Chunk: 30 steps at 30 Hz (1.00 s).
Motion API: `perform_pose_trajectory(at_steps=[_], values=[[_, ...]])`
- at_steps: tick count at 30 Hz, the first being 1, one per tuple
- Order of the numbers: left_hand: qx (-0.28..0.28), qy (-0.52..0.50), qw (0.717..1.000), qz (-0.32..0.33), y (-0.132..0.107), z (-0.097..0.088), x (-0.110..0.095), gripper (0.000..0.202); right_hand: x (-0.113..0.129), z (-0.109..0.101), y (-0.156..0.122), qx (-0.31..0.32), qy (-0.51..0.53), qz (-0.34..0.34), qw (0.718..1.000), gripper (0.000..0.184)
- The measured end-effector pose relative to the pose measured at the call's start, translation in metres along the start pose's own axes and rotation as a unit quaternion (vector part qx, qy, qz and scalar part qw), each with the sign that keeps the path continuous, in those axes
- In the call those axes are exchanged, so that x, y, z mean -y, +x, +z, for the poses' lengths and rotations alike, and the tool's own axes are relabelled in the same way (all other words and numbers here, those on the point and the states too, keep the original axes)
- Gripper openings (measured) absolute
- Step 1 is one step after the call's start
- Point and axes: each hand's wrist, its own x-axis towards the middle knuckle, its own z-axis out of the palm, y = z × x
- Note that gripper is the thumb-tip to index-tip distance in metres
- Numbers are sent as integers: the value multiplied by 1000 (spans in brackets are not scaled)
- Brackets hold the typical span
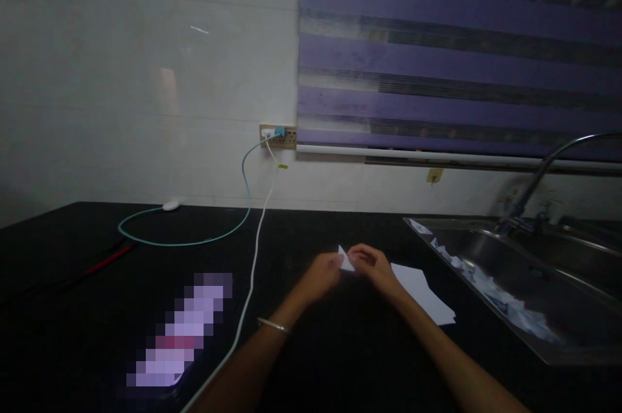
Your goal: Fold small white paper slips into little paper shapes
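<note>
Between my two hands, above the black counter, is a small piece of folded white paper (345,261) with a pointed top. My left hand (324,273) pinches its left side. At its right side, my right hand (372,264) grips it between thumb and fingers, the other fingers curled. A bangle circles my left wrist. Just right of my right hand lie several flat sheets of white paper (422,293), partly covered by my forearm. Along the sink's near left rim is a row of folded white paper pieces (500,296).
A steel sink (544,354) with a curved faucet (549,160) is at the right. A white cable (257,241) and a teal cable (179,244) run from the wall socket (291,135) across the counter (315,361). A blurred-out lit screen (184,332) lies at the left.
</note>
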Motion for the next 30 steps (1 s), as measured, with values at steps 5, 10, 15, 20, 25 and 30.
perform_pose_trajectory(at_steps=[5,10,15,20,25,30], values=[[-10,0,1000,-22,2,2,2,56,-3,0,2,-6,5,2,1000,35],[-80,-27,995,-51,6,2,5,38,0,1,2,-50,-13,-28,998,35],[-96,-40,993,-51,7,2,3,25,3,3,-2,-53,-70,-50,995,31],[-66,-68,994,-51,8,1,7,26,-1,4,-3,-19,-72,-58,996,38],[-62,-75,994,-52,10,-1,13,31,1,2,-3,0,-49,-58,997,38],[-49,-55,997,-28,10,0,14,32,2,0,-3,24,-34,-44,998,31]])
